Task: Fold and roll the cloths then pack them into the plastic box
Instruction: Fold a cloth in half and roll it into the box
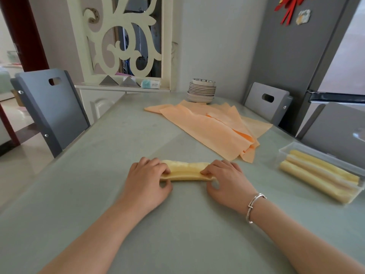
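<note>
Both my hands, left (pixel 147 179) and right (pixel 227 179), pinch the yellow cloth roll (pixel 185 172); even pressure should keep it tight.

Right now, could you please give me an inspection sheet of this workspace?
Surface: pale green table.
Job's things: yellow roll under both hands; three rolls in the plastic box; orange cloths loose, unfolded.
Clutter: stacked plates at the far edge.
Grippers: left hand and right hand each grip a roll end.
Cables: nothing seen.
Surroundings: two grey chairs, fridge, carved screen.
</note>
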Demonstrator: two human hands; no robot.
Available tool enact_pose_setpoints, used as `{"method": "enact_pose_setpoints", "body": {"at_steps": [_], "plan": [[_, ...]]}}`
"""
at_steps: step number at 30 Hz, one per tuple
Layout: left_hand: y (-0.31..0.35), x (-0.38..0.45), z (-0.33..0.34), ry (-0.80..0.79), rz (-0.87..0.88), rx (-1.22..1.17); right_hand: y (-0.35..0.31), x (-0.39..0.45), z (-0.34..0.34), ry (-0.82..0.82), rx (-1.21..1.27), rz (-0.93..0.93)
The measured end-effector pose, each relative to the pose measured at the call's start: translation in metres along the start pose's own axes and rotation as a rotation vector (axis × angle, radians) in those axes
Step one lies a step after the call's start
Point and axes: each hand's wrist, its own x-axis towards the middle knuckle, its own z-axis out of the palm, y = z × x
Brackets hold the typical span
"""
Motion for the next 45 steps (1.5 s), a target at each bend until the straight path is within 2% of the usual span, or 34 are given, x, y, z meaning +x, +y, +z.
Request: {"method": "enact_pose_setpoints", "body": {"at_steps": [2, 5, 9, 12, 16, 19, 22, 24, 29, 32, 38, 41, 45], "plan": [[-0.002, 0.001, 0.0, -0.029, -0.044, -0.039, 0.0, 0.0, -0.002, -0.017, 0.064, 0.053], [-0.001, 0.002, -0.001, 0.016, -0.124, -0.127, -0.001, 0.003, -0.001, -0.002, 0.187, 0.166], [-0.001, 0.0, 0.004, -0.03, -0.315, -0.347, 0.001, 0.002, -0.002, 0.028, 0.401, 0.367], [0.006, 0.001, 0.007, -0.026, -0.388, -0.335, -0.004, 0.002, 0.001, 0.007, 0.308, 0.381], [0.017, 0.003, 0.007, 0.04, -0.32, -0.132, -0.01, 0.003, 0.005, 0.024, 0.045, 0.307], [0.016, 0.003, 0.007, 0.126, -0.19, -0.014, -0.008, 0.005, 0.005, 0.091, -0.02, 0.189], [0.016, 0.006, 0.01, 0.071, 0.032, 0.062, -0.008, 0.007, 0.007, 0.071, -0.042, -0.024], [0.015, 0.007, 0.01, 0.016, 0.105, 0.117, -0.003, 0.005, 0.005, 0.05, -0.054, -0.079], [0.018, 0.0, -0.002, -0.006, 0.078, 0.111, 0.013, -0.004, -0.011, -0.094, 0.029, -0.097], [0.02, 0.0, -0.007, -0.03, 0.069, 0.123, 0.011, -0.003, -0.011, -0.08, 0.022, -0.087], [0.022, 0.008, -0.009, -0.112, 0.141, 0.259, 0.006, -0.008, -0.02, 0.037, -0.029, -0.128], [0.055, 0.025, -0.011, -0.043, 0.105, 0.098, 0.029, -0.025, -0.048, 0.16, 0.019, -0.083], [0.12, 0.064, -0.001, 0.054, 0.205, -0.03, 0.081, -0.051, -0.089, 0.298, 0.014, -0.001]]}}
